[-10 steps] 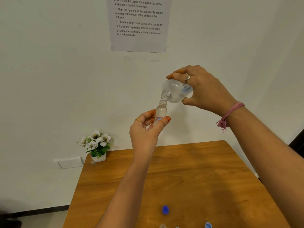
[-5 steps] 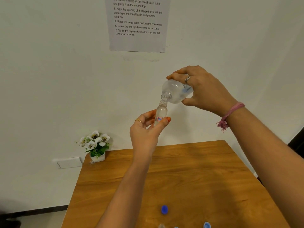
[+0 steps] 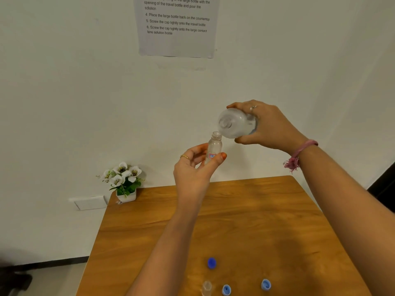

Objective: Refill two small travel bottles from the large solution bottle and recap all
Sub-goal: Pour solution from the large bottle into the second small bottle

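A: Starting nearest us, what do we count on the table point(image 3: 267, 210)?

B: Three blue caps: a dark one point(image 3: 211, 262) at about six o'clock of the view, and two lighter ones lying open side up, one point(image 3: 226, 289) just right of the second travel bottle point(image 3: 207, 287) and one point(image 3: 266, 284) farther toward five o'clock. That second bottle stands uncapped at the bottom edge; we can't tell how full it is.

A: So two travel bottles, three caps, one large bottle?

B: Yes. Farther out and held up above the table, our left hand point(image 3: 192, 167) pinches the first travel bottle point(image 3: 214, 146) upright between thumb and fingers, low on its body. Just at its one o'clock, our right hand point(image 3: 271, 127) wraps the large solution bottle point(image 3: 236, 123), tipped on its side with its mouth turned toward us, near the small neck but not over it.

A: What could go wrong?

B: We judge that with the big bottle lying tipped and off the small opening, any liquid reaching its mouth would fall past the narrow neck onto the table. The low two-point pinch could also let the small bottle tilt if the large one bumps it. And three loose caps of similar colour invite a mismatch when we recap.

A: Beyond that?

B: At ten o'clock, one potted flower point(image 3: 125, 180) on the far corner, and one instruction sheet point(image 3: 177, 26) on the wall at twelve.
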